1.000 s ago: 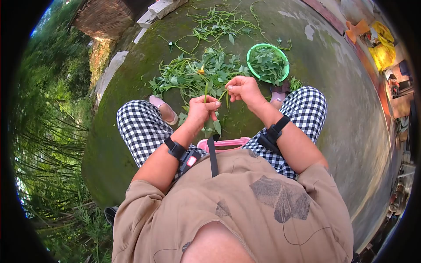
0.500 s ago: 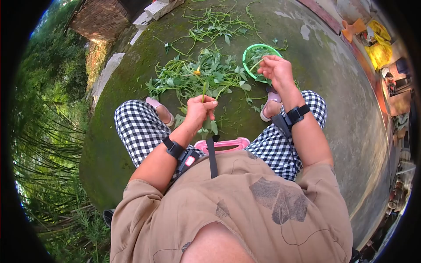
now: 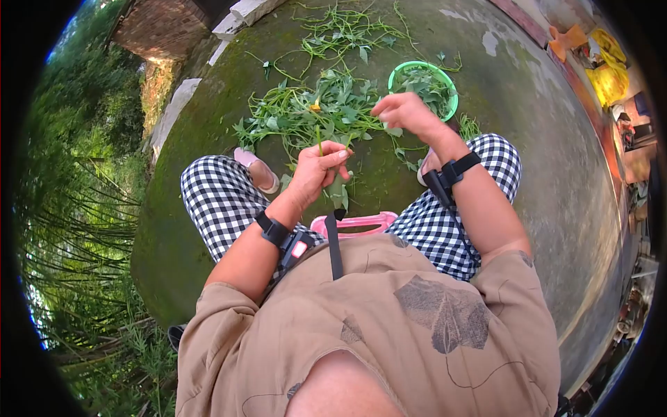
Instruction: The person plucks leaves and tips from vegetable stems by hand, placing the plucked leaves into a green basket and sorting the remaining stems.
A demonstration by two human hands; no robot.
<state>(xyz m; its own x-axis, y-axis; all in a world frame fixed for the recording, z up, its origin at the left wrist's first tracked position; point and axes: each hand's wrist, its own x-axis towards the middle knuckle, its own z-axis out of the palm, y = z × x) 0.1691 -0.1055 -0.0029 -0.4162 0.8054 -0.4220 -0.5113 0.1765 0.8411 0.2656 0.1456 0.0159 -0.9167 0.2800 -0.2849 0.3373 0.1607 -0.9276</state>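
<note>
My left hand point(image 3: 320, 170) is closed on a green leafy stem point(image 3: 338, 193), whose leaves hang below the fingers while a short end sticks up above them. To the right and a little higher, my right hand point(image 3: 406, 115) hovers with its fingers apart and nothing visible in them. It overlaps the lower left of a green-rimmed basket point(image 3: 455, 104) full of picked leaves point(image 3: 425, 82). A heap of leafy vines point(image 3: 306, 115) with a small yellow-orange piece point(image 3: 315, 107) lies on the ground beyond my left hand.
Thin bare stems point(image 3: 344, 31) are scattered farther off. A pink plastic handle or seat edge point(image 3: 356, 224) shows between my knees. Pale stone blocks point(image 3: 174, 115) edge the mossy ground on the left. Yellow bags point(image 3: 608, 76) and clutter lie at the far right.
My right hand moved away from my left, over the basket with a green piece, then came back left with its fingers apart. My left hand stays near the same place, holding the stem.
</note>
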